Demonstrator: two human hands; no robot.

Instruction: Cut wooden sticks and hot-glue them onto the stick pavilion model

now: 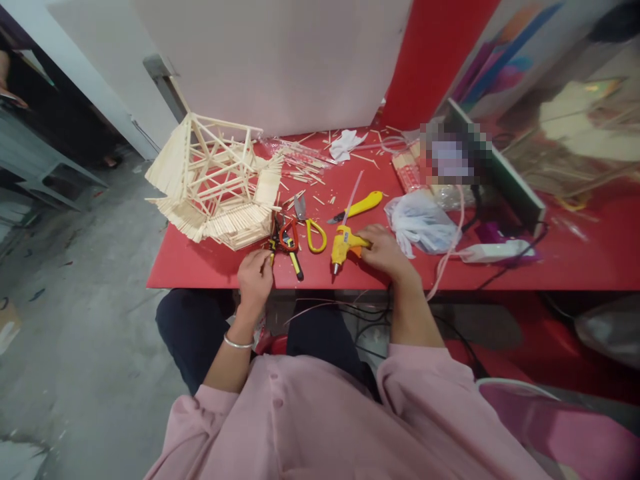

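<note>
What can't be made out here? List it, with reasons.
All in the head view:
Anything pinched in the left hand: hidden by its fingers.
Trigger of the yellow glue gun: covered by the right hand.
Contents of the white bag: hidden by crumpled plastic.
Bystander's hand: blurred, near the left edge.

The left hand is hovering at the table's front edge, fingers curling together; the right hand is gripping above that edge, both forearms reaching forward.
</note>
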